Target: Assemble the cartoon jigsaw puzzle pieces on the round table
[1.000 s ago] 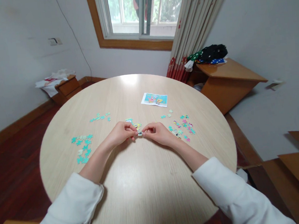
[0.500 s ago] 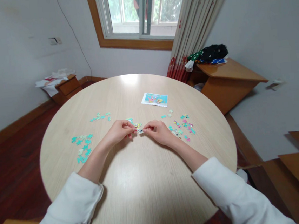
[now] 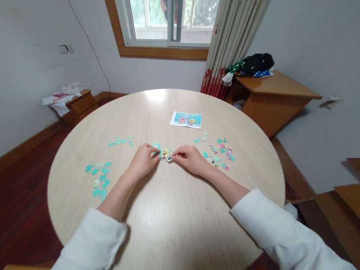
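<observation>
In the head view, a small joined patch of jigsaw puzzle (image 3: 165, 152) lies mid-table, with a yellow cartoon face and turquoise parts showing. My left hand (image 3: 144, 159) is at its left edge, thumb and forefinger apart, the fingertips touching or very near it; the other fingers are partly hidden. From the right, my right hand (image 3: 189, 158) pinches a small dark-and-white puzzle piece (image 3: 169, 159) at the patch's lower right edge. Whether that piece is locked into the patch I cannot tell.
Loose turquoise pieces (image 3: 103, 176) lie at the left, with more pieces (image 3: 120, 141) behind them. Pink, turquoise and dark pieces (image 3: 222, 149) are scattered on the right. A picture card (image 3: 186, 120) lies farther back on the round table (image 3: 172, 220).
My left hand has drawn slightly left and its thumb and forefinger have parted, uncovering more of the yellow face. The right hand stays almost where it was.
</observation>
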Demonstrator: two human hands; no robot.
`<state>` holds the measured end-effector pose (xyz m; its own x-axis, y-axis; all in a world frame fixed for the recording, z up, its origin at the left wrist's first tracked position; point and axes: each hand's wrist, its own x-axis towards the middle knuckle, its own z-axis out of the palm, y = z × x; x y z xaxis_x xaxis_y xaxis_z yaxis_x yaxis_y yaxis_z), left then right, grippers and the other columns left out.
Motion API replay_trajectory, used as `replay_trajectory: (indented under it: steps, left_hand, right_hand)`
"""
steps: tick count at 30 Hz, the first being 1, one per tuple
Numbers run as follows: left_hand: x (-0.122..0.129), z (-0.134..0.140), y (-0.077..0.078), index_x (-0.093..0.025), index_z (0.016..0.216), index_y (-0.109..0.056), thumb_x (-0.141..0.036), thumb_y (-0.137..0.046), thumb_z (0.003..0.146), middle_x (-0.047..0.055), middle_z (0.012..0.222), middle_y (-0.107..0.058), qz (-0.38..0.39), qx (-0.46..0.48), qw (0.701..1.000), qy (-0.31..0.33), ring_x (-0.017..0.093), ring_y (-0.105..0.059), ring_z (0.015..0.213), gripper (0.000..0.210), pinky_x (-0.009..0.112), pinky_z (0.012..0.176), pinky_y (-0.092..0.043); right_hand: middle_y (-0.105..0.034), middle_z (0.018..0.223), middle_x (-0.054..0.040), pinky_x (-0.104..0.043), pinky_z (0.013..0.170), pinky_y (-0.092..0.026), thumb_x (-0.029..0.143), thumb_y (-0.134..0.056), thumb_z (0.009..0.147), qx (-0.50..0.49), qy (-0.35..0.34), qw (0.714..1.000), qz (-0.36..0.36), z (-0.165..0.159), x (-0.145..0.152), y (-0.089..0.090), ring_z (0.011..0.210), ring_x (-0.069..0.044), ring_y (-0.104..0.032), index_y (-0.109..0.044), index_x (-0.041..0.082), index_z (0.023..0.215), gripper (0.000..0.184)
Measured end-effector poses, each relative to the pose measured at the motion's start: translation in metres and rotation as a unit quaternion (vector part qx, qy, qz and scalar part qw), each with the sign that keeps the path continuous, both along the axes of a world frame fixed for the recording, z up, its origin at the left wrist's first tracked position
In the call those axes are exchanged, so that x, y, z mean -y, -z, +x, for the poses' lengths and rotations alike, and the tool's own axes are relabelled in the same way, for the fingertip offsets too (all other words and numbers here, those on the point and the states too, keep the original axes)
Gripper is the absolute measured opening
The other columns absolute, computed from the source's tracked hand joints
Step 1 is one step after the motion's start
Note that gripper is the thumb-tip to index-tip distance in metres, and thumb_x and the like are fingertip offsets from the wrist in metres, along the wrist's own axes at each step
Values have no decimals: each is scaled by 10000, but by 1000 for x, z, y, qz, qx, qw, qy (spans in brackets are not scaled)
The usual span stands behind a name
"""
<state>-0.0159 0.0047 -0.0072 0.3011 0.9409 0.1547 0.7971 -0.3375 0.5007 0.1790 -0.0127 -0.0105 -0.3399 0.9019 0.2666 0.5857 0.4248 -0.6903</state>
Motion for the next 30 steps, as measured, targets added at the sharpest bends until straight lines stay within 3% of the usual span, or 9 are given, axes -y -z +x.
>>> replay_trajectory:
  steps: [30]
  left_hand:
    - [2, 2, -3, -131, 917, -720, -268, -574, 747, 105, 921, -611, -5, 17, 1000, 18, 214, -587, 866, 263, 304, 822, -444]
  right_hand:
    - [-699, 726, -44, -253, 659, -353, 180, -615, 788, 31, -9, 999, -17, 1, -1, 4, 643, -116, -548, -734, 171, 755, 124]
